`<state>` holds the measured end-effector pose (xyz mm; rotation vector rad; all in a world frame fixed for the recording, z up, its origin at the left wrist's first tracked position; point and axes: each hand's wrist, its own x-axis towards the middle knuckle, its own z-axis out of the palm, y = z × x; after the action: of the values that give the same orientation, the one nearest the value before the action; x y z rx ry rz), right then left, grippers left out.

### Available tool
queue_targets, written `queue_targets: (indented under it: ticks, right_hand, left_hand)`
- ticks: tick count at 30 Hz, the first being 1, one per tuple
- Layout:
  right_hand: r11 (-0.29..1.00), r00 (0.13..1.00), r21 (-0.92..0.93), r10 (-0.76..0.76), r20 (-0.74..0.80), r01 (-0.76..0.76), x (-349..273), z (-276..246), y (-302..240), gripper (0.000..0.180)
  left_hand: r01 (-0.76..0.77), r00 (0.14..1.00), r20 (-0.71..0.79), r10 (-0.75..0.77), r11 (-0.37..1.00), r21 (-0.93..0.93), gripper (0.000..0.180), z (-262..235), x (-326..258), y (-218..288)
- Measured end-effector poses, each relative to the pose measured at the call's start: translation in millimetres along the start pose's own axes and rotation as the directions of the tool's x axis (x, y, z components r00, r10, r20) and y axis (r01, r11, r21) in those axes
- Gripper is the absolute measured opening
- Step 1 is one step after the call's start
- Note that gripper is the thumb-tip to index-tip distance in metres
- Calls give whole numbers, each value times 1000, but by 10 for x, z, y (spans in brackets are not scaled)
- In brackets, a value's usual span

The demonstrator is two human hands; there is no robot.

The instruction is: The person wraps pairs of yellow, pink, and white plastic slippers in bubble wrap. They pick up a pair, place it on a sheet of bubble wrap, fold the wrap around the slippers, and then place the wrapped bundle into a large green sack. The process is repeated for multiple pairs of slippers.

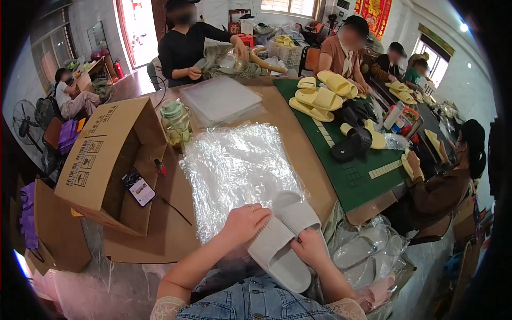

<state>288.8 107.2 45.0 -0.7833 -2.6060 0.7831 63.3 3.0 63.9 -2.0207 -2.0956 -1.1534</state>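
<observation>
A pair of light grey slide slippers is in my hands just in front of my body. My left hand (246,223) has its fingers closed on the upper left edge of the nearer slipper (271,237). My right hand (310,247) grips between the two, its thumb by the nearer slipper's opening; its other fingers are partly hidden. The farther slipper (300,215) lies against the first, its sole end over a stack of shiny clear plastic bags (240,165). To my right, several grey slippers in clear plastic bags (368,248) sit in a heap.
On the left stand an open cardboard box (104,160), a phone (141,191) and a lidded jar (175,122). Clear plastic sheets (221,98) lie farther back. A green mat (349,186) holds yellow slippers (318,99) and a black slipper (352,145). Several people work around the tables.
</observation>
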Motion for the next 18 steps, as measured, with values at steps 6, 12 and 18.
queue_targets:
  ticks: [6, 12, 18]
  right_hand:
    - [995, 995, 18, -94, 19, 94, 275, 402, 2, 22]
    - [919, 886, -67, -391, -250, 387, 603, 920, 177, 16]
    - [973, 980, -229, -74, -187, 29, 1225, 790, -206, 25]
  left_hand:
    - [-87, 996, -2, 87, 993, -84, 14, -76, -39, 227]
    - [-134, 989, -96, 117, 970, -205, 15, -81, -146, 332]
    - [-65, 996, 27, 85, 894, -443, 13, -43, -286, 474]
